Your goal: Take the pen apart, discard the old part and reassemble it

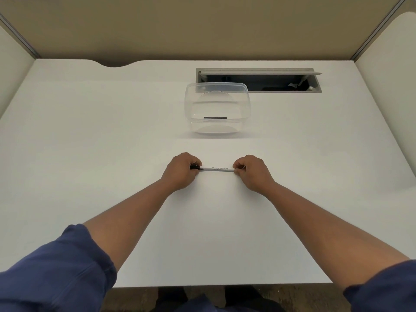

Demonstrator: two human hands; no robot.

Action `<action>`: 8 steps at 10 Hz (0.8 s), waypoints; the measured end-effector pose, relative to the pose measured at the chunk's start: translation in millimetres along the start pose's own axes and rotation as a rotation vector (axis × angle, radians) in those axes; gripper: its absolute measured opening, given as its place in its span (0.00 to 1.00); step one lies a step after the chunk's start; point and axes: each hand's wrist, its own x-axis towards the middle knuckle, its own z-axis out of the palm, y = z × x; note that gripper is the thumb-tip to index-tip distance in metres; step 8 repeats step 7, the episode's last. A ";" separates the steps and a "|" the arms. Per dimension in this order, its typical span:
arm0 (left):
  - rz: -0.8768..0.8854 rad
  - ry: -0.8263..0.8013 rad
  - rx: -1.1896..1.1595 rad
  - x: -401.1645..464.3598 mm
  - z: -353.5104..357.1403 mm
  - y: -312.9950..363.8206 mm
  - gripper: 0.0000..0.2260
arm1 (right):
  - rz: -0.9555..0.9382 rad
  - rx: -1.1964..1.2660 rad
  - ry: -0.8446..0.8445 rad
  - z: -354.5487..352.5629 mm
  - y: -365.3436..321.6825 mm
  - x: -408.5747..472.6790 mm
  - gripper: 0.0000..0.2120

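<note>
White desk [90, 131] with open cable hatch [258, 80], enclosed by tan partition walls [202, 25].

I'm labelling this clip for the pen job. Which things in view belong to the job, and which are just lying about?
Part of the job:
- white pen, held at its ends by left hand and right hand
- clear plastic container
- thin black piece lying inside it

Just there:
- open cable hatch in the desk

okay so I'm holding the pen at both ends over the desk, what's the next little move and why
Probably set the pen down on the desk. It looks whole, held level between the left hand and the right hand, and a thin dark piece, likely the old part, already lies in the clear container.
</note>
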 end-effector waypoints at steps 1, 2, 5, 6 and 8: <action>0.007 -0.008 0.005 1.6 -0.1 -1.8 0.08 | -0.007 -0.015 0.008 0.6 -0.2 0.3 0.05; 0.026 -0.003 0.027 2.4 -0.2 -3.4 0.09 | -0.007 -0.018 0.018 0.6 -0.7 0.1 0.06; 0.020 0.008 0.018 3.1 0.3 -4.4 0.09 | -0.020 -0.029 0.012 -2.0 -1.2 -2.3 0.09; 0.024 0.004 0.016 3.4 1.4 -6.2 0.10 | -0.023 -0.013 0.008 -2.5 0.6 -4.2 0.11; 0.040 0.013 0.041 1.5 1.5 -4.1 0.12 | -0.042 -0.023 0.008 -3.4 -1.1 -7.7 0.14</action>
